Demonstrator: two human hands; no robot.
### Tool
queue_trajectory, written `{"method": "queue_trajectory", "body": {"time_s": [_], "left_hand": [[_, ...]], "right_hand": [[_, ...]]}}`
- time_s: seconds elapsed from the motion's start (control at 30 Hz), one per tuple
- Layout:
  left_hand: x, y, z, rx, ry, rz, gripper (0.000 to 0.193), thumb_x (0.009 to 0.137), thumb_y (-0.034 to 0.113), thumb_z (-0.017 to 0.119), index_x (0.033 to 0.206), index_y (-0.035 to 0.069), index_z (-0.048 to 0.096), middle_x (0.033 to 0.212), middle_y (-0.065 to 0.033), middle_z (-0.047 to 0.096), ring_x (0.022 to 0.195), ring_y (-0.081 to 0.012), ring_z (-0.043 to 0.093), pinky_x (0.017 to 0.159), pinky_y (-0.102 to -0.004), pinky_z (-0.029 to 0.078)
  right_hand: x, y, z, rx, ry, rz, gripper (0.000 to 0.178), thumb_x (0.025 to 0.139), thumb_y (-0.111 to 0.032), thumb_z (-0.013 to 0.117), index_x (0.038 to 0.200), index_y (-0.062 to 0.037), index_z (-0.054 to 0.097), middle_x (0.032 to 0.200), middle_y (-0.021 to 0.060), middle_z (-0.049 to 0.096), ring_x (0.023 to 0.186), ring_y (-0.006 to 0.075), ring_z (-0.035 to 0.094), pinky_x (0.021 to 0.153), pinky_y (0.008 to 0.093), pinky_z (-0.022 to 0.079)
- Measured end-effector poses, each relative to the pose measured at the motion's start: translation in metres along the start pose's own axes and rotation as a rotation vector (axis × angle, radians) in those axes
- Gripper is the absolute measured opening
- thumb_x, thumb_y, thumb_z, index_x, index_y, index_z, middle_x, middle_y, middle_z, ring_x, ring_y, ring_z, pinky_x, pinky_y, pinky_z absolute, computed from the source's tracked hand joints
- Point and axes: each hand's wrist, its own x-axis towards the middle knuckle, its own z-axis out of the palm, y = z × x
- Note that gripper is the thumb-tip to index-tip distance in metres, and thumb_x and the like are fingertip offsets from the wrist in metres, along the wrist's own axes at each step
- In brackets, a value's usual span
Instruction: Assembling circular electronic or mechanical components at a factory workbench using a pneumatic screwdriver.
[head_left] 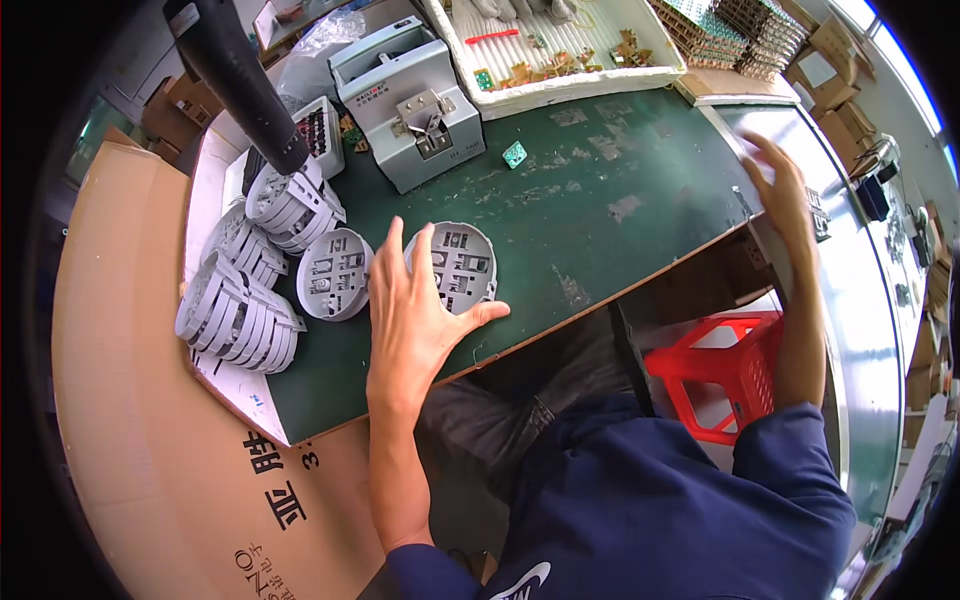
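Note:
My left hand [415, 310] is over the near left part of a round grey plastic housing [468, 262] on the green table. Its fingers are spread and the thumb stretches along the near rim; whether it touches the housing I cannot tell. Several square cut-outs show in the housing's floor. Just left of this hand, a second round grey housing [335, 275] leans with its open side up. My right hand [780, 190] is in the air by the table's right edge, fingers apart, holding nothing. Between the hands, farther back, lies a small green circuit board [514, 154].
Stacked grey housings [240, 315] fill the left edge. A grey bench machine [410, 105] stands behind them, near a black cylinder [235, 80]. At the back, a white foam tray [580, 92] holds small boards. A red stool [725, 365] stands under the right edge.

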Motion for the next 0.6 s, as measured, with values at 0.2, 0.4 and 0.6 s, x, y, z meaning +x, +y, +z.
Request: {"method": "queue_trajectory", "body": {"time_s": [0.2, 0.4, 0.6], "left_hand": [[0.023, -0.020, -0.027, -0.225, -0.202, 0.140, 0.129, 0.055, 0.040, 0.097, 0.161, 0.008, 0.031, 0.169, -0.0202, 0.022, 0.154, -0.0405, 0.023, 0.126, -0.0500, 0.026], [0.042, -0.028, -0.021, -0.248, -0.515, 0.292, 0.113, 0.066, 0.033, 0.094, 0.159, 0.009, 0.035, 0.167, -0.0153, 0.029, 0.154, -0.0377, 0.027, 0.125, -0.0457, 0.029], [0.029, -0.003, -0.014, -0.184, -0.318, 0.137, 0.100, 0.068, 0.035, 0.092, 0.153, 0.008, 0.045, 0.146, -0.0202, 0.044, 0.133, -0.0398, 0.049, 0.115, -0.0488, 0.041]], "right_hand": [[0.034, -0.158, 0.117, 0.330, -0.129, -0.595, 0.043, 0.097, -0.011, 0.068, 0.139, -0.0197, 0.064, 0.129, 0.0135, 0.063, 0.114, 0.0325, 0.064, 0.096, 0.0386, 0.056], [0.044, -0.172, 0.155, 0.179, -0.213, -0.695, 0.038, 0.097, -0.011, 0.067, 0.134, -0.0115, 0.065, 0.126, 0.0127, 0.061, 0.112, 0.0333, 0.061, 0.098, 0.0415, 0.051], [0.054, -0.171, 0.168, 0.291, -0.097, -0.831, 0.035, 0.095, -0.012, 0.069, 0.129, -0.0054, 0.066, 0.116, 0.0129, 0.063, 0.110, 0.0326, 0.062, 0.095, 0.0412, 0.053]]}}
